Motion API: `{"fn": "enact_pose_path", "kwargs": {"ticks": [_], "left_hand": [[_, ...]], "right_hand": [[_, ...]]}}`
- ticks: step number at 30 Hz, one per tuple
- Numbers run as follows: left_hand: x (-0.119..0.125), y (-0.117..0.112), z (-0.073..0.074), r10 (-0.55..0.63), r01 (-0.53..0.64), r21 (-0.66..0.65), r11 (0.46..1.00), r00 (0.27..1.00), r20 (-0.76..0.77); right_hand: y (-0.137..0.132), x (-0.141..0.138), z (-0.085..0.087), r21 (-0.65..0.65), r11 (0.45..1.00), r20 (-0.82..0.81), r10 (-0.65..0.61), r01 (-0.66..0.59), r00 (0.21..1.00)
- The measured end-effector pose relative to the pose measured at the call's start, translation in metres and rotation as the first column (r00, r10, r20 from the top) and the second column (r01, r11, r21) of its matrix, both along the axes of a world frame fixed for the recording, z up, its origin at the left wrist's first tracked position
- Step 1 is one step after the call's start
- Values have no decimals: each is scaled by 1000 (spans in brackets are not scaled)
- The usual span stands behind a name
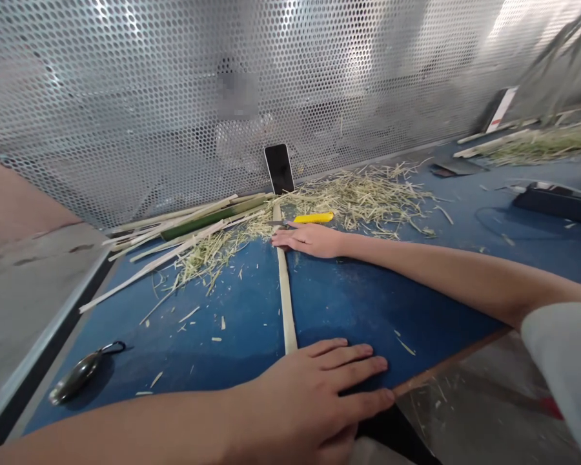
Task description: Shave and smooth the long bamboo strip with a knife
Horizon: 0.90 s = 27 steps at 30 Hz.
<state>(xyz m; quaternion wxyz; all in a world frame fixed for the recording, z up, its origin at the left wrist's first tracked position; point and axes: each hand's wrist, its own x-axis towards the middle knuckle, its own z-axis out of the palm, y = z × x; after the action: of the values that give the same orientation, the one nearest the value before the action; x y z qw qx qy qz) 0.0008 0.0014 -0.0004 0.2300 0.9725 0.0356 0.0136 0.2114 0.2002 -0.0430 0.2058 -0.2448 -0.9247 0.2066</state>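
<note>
A long pale bamboo strip (pixel 285 294) lies lengthwise on the blue table top (pixel 358 303). My left hand (pixel 314 394) lies flat and open over the strip's near end at the table's front edge. My right hand (pixel 310 240) reaches far forward and rests flat, fingers stretched, on the strip's far part. A yellow-handled knife (pixel 306 219) lies just beyond my right hand, untouched.
A pile of bamboo shavings (pixel 358 197) and several bamboo slats (pixel 193 226) lie at the back. A dark phone (pixel 279 168) leans on the perforated metal wall (pixel 174 97). A dark metal clip (pixel 80 376) lies front left; a black device (pixel 556 200) sits right.
</note>
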Motion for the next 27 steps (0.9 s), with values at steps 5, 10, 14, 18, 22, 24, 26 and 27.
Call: {"fn": "enact_pose_path", "kwargs": {"ticks": [5,10,14,18,22,24,26,27], "left_hand": [[-1,1,0,-5,5,0,1000,1000,12],[-1,2,-1,-13,13,26,1000,1000,8],[0,2,-1,-13,12,19,1000,1000,17],[-1,2,-2,-14,13,24,1000,1000,18],[-1,3,-1,-20,20,27,999,1000,11],[-1,2,-1,-23,23,27,999,1000,13],[-1,2,-2,-22,22,30,999,1000,16],[-1,2,-3,-21,21,31,999,1000,20]], "right_hand": [[-16,-5,2,-27,978,-14,205,-205,979],[1,2,-1,-35,999,-3,25,-25,1000],[-7,3,3,-46,998,12,33,-33,999],[-28,1,9,-116,956,-71,264,-271,962],[-17,1,3,-108,978,-83,169,-178,982],[-12,0,-1,-63,997,-46,47,-50,998],[-15,-2,-1,-47,999,-37,12,-13,999],[-21,-4,2,-62,996,-45,60,-63,997]]}}
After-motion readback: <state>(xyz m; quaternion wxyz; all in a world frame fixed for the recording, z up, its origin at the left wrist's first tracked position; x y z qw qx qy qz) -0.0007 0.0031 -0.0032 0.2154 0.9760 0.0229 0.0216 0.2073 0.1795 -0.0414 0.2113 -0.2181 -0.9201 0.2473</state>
